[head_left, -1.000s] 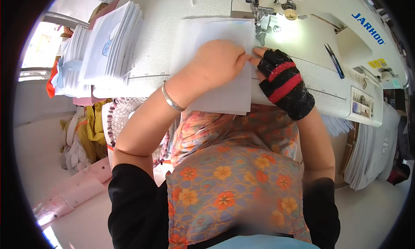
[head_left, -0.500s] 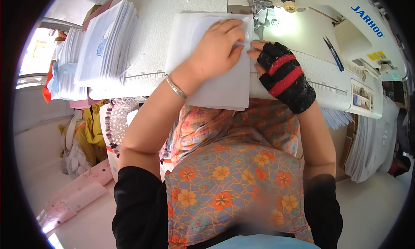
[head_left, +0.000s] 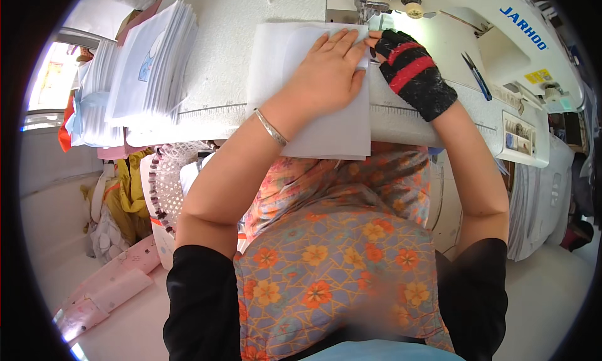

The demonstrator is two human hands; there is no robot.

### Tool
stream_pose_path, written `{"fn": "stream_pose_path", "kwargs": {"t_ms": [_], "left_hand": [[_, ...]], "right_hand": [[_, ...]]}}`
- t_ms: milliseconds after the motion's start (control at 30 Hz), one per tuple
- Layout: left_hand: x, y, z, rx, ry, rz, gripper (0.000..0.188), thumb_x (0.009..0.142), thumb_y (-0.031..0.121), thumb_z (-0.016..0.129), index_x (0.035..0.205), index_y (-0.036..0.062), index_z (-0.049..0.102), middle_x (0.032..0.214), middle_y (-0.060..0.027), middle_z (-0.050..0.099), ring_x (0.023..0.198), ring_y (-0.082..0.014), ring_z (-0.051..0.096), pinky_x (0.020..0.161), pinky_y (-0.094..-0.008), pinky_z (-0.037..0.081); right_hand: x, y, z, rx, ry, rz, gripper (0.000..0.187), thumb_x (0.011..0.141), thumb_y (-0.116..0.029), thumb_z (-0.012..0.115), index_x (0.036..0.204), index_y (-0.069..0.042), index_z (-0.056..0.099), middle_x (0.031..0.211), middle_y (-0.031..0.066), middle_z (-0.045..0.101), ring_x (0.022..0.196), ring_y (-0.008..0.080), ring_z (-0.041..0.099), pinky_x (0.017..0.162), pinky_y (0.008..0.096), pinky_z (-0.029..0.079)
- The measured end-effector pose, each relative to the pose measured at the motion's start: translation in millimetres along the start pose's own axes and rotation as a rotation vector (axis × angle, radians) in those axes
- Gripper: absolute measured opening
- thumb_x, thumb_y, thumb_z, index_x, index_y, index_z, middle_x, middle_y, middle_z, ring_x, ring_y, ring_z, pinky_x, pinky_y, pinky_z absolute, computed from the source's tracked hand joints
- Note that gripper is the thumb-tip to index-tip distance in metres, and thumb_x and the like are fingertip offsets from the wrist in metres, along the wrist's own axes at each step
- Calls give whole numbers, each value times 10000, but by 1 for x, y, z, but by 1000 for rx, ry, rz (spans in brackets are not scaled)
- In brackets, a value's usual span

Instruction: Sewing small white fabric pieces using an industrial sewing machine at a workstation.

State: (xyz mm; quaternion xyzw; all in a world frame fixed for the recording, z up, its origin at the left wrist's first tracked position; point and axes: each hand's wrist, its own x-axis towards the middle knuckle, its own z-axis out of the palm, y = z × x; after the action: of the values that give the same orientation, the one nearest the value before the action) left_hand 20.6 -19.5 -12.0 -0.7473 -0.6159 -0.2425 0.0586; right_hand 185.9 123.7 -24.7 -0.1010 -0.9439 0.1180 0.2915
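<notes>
Layered white cloth (head_left: 332, 135) lies on the sewing machine bed, its near end reaching over the front edge. My left hand (head_left: 332, 69) rests flat on top of it, fingers stretched forward and slightly apart. In a black and red fingerless glove, my right hand (head_left: 411, 69) closes thumb and fingers at the cloth's far right edge. Just beyond those fingertips is the machine's needle and presser area (head_left: 365, 10); the foot is partly hidden by the fingers and cloth.
A stack of white pieces with a blue print (head_left: 150, 63) stands at the left. Dark thread snips (head_left: 478, 77) lie on the right of the bed. The machine arm (head_left: 523, 41) overhangs the far right. Printed scale marks (head_left: 401, 109) run along the front.
My right hand has moved away from me, up along the cloth's right edge to its far corner. My left hand and the cloth have shifted slightly right in view.
</notes>
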Motion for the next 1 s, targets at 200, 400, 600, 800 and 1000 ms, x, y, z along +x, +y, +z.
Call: {"fn": "stream_pose_path", "kwargs": {"t_ms": [200, 400, 600, 800, 1000], "left_hand": [[14, -8, 2, 8, 11, -30, 468, 914, 223, 565, 1324, 2, 527, 1424, -210, 493, 1356, -357, 444, 1157, -495, 309], [12, -4, 5, 45, 19, -29, 469, 906, 224, 575, 1318, 4, 532, 1411, -209, 504, 1350, -354, 451, 1150, -497, 318], [8, 6, 1, 73, 17, -43, 510, 885, 251, 606, 1326, 7, 528, 1417, -211, 502, 1348, -358, 456, 1126, -557, 319], [18, -2, 8, 101, 57, -79, 527, 882, 276, 606, 1337, 21, 525, 1425, -203, 502, 1350, -342, 458, 1119, -569, 317], [14, -6, 8, 105, 57, -80, 496, 890, 291, 592, 1307, 28, 543, 1421, -194, 506, 1366, -319, 445, 1118, -576, 320]], "right_hand": [[8, 10, 11, -269, 0, -104, 316, 837, -111, 597, 1144, -59, 647, 1172, 140, 653, 1097, 332, 611, 965, 436, 487], [6, 5, 9, -212, 21, -9, 324, 823, -114, 588, 1137, -53, 644, 1163, 150, 652, 1060, 348, 613, 940, 439, 493], [7, 3, 6, -109, 19, -30, 322, 829, -117, 584, 1140, -54, 643, 1168, 139, 652, 1061, 346, 613, 943, 434, 491], [13, 7, 9, -225, 28, -11, 295, 840, -111, 585, 1122, -53, 653, 1177, 133, 653, 1077, 336, 614, 957, 432, 489], [5, -2, 2, -199, -68, 16, 337, 882, -53, 563, 1212, -66, 631, 1225, 130, 634, 1122, 337, 592, 981, 430, 473]]}}
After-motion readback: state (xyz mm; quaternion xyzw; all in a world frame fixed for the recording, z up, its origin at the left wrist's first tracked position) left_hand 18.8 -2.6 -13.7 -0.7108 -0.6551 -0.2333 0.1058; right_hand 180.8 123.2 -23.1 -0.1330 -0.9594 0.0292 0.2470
